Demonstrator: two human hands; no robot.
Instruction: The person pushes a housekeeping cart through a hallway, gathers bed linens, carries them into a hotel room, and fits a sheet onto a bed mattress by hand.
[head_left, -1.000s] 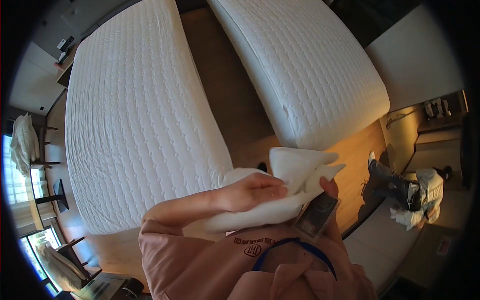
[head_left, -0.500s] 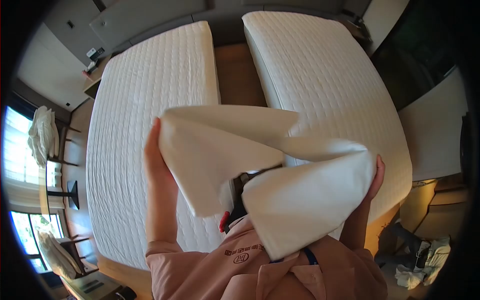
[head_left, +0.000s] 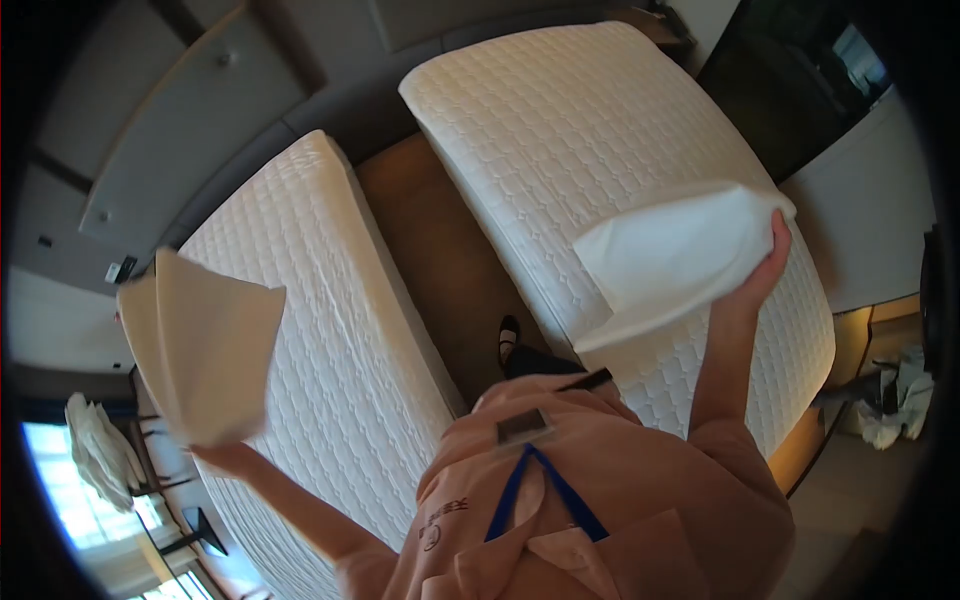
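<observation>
Two white cloths hang apart, one from each hand. At the left, my left hand (head_left: 222, 457) grips the lower edge of a folded cloth (head_left: 215, 345) that stands up over the left mattress (head_left: 345, 340). My fingers there are partly hidden by the cloth. On the right, my right hand (head_left: 770, 262) is closed round the outer edge of another white cloth (head_left: 685, 250), spread in the air above the right mattress (head_left: 560, 120). Both mattresses have white quilted covers.
A strip of brown floor (head_left: 430, 240) runs between the mattresses, with my shoe (head_left: 509, 335) on it. Grey padded headboard (head_left: 200, 120) behind. A chair with white bedding (head_left: 100, 450) stands at the left. Another person (head_left: 890, 395) is at the right edge.
My hands have moved wide apart, each with its own cloth, which earlier were together in front of my chest. The view has turned, and my shoe now shows between the mattresses.
</observation>
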